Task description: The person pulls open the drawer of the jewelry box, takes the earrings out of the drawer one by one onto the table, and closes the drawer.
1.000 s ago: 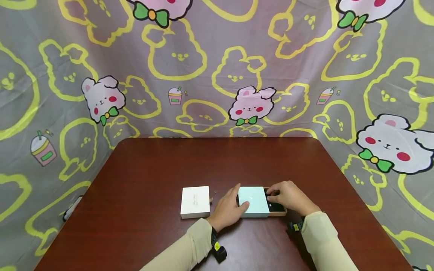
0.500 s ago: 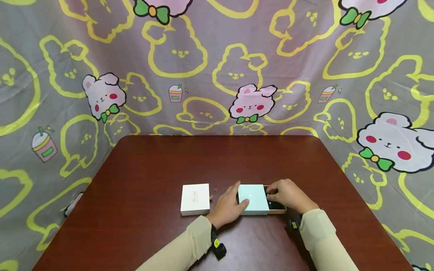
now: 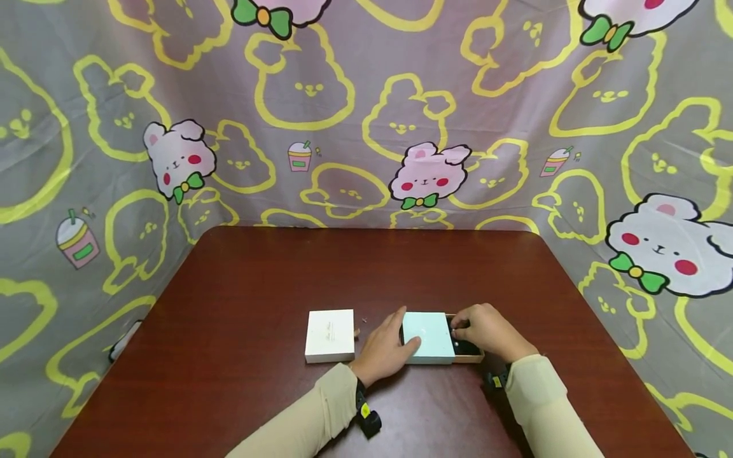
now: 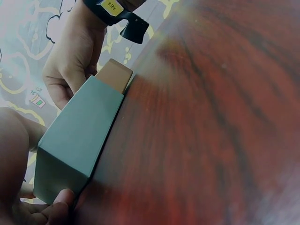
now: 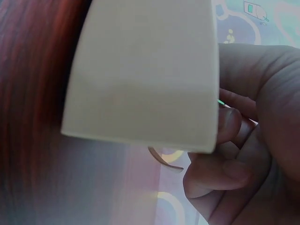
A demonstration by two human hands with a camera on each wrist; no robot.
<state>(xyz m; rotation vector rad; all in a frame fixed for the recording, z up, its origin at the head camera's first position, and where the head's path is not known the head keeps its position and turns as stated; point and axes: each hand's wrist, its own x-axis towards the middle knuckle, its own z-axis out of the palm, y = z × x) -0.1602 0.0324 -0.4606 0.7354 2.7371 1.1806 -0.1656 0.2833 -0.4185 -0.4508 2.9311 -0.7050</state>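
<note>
A mint-green sliding box (image 3: 426,334) lies on the table, its tan drawer (image 3: 469,359) pulled partly out to the right. My left hand (image 3: 382,350) holds the sleeve from its left side, thumb on the top. In the left wrist view, fingertips (image 4: 63,197) press against the sleeve's near end. My right hand (image 3: 487,331) reaches over the drawer, thumb and fingers bent down into its black lining (image 3: 466,348). A tiny white bead (image 3: 456,344) shows just below the fingertips. Whatever lies between those fingertips is hidden. The drawer's pale end (image 5: 140,93) fills much of the right wrist view.
A white box (image 3: 329,337) with gold lettering and a small brown tab (image 3: 357,333) sits left of the left hand. A tiny speck-like item (image 3: 364,320) lies beside it on the dark red wooden table (image 3: 366,273). A patterned curtain (image 3: 343,159) stands behind.
The head view has shifted slightly. Both hands and the two boxes keep about the same places on the table, and the drawer stays drawn out as before.
</note>
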